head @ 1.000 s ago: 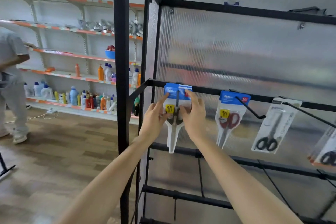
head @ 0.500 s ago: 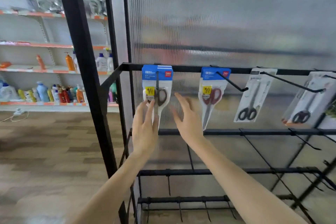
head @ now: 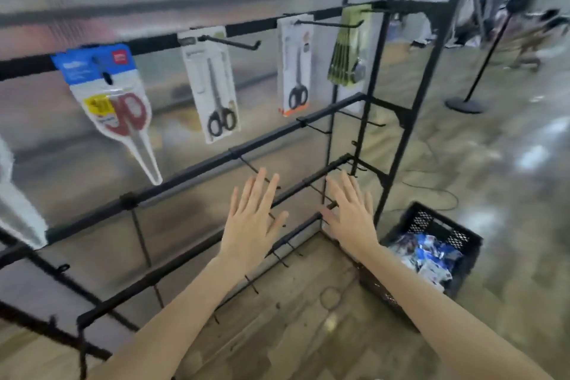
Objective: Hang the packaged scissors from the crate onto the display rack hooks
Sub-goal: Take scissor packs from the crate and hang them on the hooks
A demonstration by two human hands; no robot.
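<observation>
**Both hands empty, turning toward the crate for the next pack**

A head-worn view looks down along a black metal display rack [head: 185,170] backed by a ribbed translucent panel. Both hands are raised in front of the rack's lower rails, spread flat and holding nothing. The left hand [head: 249,225] has its fingers straight and fanned; the right hand [head: 351,216] is the same, near the rack's right-hand upright. Neither touches a package.

Along the rack's top rail, four packs hang on hooks: red-handled scissors in a blue-topped pack [head: 114,102] toward the left end, then black-handled scissors in a white pack [head: 216,92], a second white pack with an orange lower edge [head: 294,68], and a yellowish-green pack [head: 350,49] at the right end. Part of a further pack shows at the far left edge. The hooks on the middle and lower rails are bare.

The black plastic crate [head: 431,225] sits on the wooden floor just beyond the rack's bottom right corner. Blue and white packages [head: 427,253] lie jumbled inside; the blur hides their details.

The step in hand looks to be fetching another pack. To do it well, reach with the right hand, which is nearer the crate, and lift one pack by its card top so the hang hole stays clear. Then line that hole up with a bare hook's tip and slide it back to the rail.
</observation>
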